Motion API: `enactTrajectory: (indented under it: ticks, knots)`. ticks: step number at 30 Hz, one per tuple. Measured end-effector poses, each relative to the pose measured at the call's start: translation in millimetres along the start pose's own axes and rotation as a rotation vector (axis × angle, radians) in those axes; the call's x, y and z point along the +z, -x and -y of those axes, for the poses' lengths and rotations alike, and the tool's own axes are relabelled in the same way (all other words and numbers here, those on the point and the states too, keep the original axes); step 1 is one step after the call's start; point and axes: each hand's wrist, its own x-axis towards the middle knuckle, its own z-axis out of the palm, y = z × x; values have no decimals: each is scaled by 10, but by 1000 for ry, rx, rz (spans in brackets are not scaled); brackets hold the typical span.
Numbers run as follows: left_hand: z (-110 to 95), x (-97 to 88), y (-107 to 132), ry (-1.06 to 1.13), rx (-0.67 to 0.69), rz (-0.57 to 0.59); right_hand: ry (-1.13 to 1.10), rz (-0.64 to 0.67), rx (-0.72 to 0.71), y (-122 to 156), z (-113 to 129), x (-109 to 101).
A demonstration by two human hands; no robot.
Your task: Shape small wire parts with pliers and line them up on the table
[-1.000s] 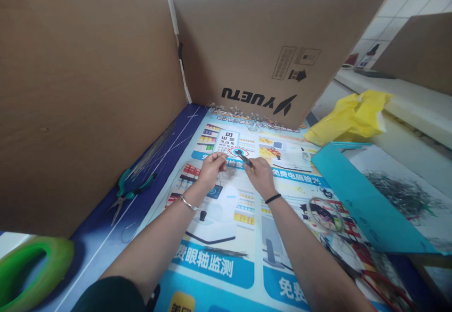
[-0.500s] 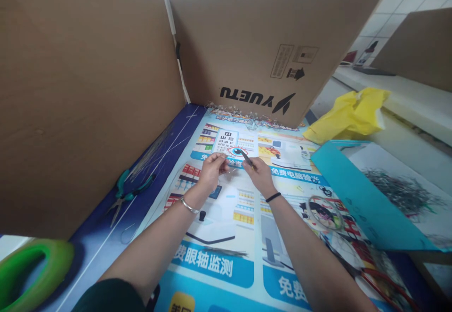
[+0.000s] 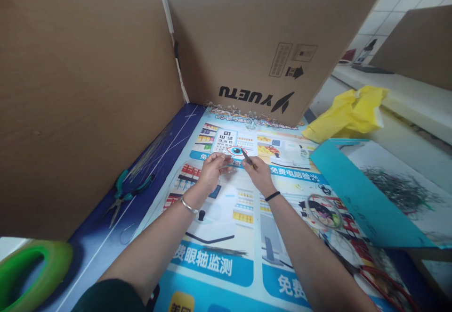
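My left hand [image 3: 212,169] is closed in a pinch on a small clear, wiry piece that reaches toward my right hand. My right hand [image 3: 259,174] grips a slim dark tool [image 3: 246,156] with a yellowish handle, its tip pointing up and left over the red eye picture on the printed poster [image 3: 226,236]. Both hands hover close together just above the poster. A silver bangle is on my left wrist and a black band on my right.
Tall cardboard panels [image 3: 88,90] wall off the left and back. Teal-handled pliers [image 3: 123,193] lie at the left, a green ring [image 3: 31,269] at the bottom left. A teal sheet [image 3: 356,194], grey wire scraps [image 3: 399,189], a yellow bag [image 3: 349,111] and a wire coil [image 3: 323,210] sit to the right.
Both hands have drifted slightly up the poster and the tool's tip has tilted more upright. Their grips are unchanged.
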Motion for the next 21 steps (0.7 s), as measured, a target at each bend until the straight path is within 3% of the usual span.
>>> enactTrajectory:
  ticks: [7,21]
  knots:
    - [-38,39,23,40,-20,4,-87,40,43,10,89,11]
    - [81,48,24,-13,24,20,-75,72,3,17,134,53]
